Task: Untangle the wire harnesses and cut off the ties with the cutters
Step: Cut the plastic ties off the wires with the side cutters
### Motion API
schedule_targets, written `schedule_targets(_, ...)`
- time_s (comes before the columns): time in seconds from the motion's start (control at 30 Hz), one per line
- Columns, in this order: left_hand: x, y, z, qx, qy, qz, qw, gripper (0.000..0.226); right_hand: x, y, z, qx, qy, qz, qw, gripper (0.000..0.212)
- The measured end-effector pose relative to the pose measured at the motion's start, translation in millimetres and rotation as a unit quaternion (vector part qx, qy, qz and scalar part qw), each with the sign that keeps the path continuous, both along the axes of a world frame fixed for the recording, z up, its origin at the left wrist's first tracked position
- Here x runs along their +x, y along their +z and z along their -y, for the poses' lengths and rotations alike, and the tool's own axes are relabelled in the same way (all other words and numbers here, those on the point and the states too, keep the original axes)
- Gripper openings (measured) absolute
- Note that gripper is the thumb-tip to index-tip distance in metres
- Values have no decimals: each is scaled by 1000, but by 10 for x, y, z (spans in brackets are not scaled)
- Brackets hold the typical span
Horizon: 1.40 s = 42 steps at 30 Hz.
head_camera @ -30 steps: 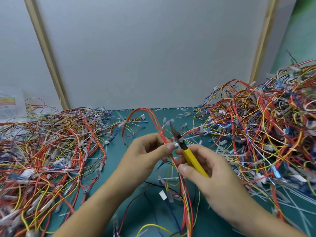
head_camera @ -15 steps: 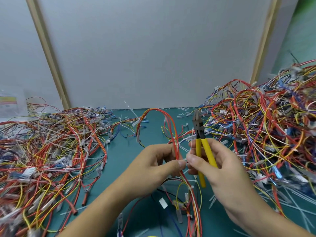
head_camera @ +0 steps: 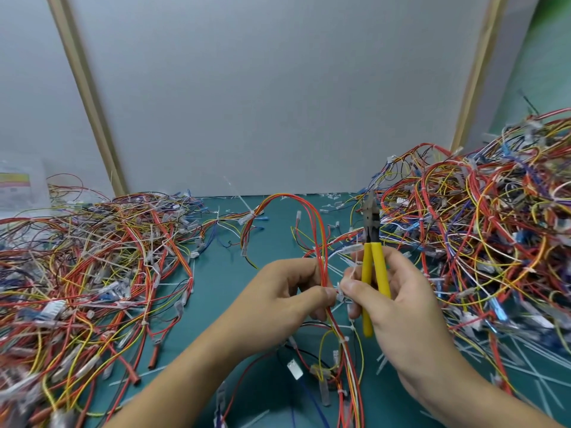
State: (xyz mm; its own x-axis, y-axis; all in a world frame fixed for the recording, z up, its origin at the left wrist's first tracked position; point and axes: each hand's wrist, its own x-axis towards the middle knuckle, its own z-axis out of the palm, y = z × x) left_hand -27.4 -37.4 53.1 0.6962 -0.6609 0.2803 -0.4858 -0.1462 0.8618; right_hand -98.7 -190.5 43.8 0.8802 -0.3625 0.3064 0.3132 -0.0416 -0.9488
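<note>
A wire harness (head_camera: 312, 223) of red, orange and yellow wires loops up over the green mat in the middle. My left hand (head_camera: 284, 298) pinches this bundle between thumb and fingers. My right hand (head_camera: 398, 298) grips the yellow-handled cutters (head_camera: 372, 264), which point upright with the dark jaws away from the bundle. The right thumb and forefinger also pinch a small white tie (head_camera: 340, 293) on the bundle, right next to my left thumb. More white ties (head_camera: 341, 339) sit lower along the same harness.
A big heap of tangled harnesses (head_camera: 482, 242) rises on the right, and a flatter spread of wires (head_camera: 92, 273) covers the left. Cut white tie scraps (head_camera: 525, 359) litter the green mat (head_camera: 228, 267). A grey wall panel stands behind.
The cutters swung from slanting at the bundle to upright. Both hands dropped a little and came together, and the right thumb and forefinger now pinch a tie at the bundle.
</note>
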Motion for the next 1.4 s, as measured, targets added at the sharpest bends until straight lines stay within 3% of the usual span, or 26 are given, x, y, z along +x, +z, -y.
schedule_targets(0.23,-21,-37,12,-84,-46,-114,989,18,17,18,43,9,-10,11,1000,20)
schedule_targets(0.4,-7,-15,6,-135,13,-93,986,23,27,31,75,19,-24,13,999,18)
schedule_targets(0.5,38,33,-33,-167,47,-67,983,27,0,64,92,11,-4,-3,1000,33)
schedule_targets(0.57,64,63,-65,-194,67,-60,977,29,-14,76,78,-10,30,-21,999,41)
schedule_targets(0.67,68,84,-85,-212,84,-52,972,34,-26,53,34,-72,75,-50,993,32)
schedule_targets(0.8,68,85,-93,-224,94,-47,969,41,-53,22,7,-128,118,-62,983,27)
schedule_targets(1.4,69,110,-126,-232,74,-39,969,43,-86,56,9,-117,142,-93,979,33)
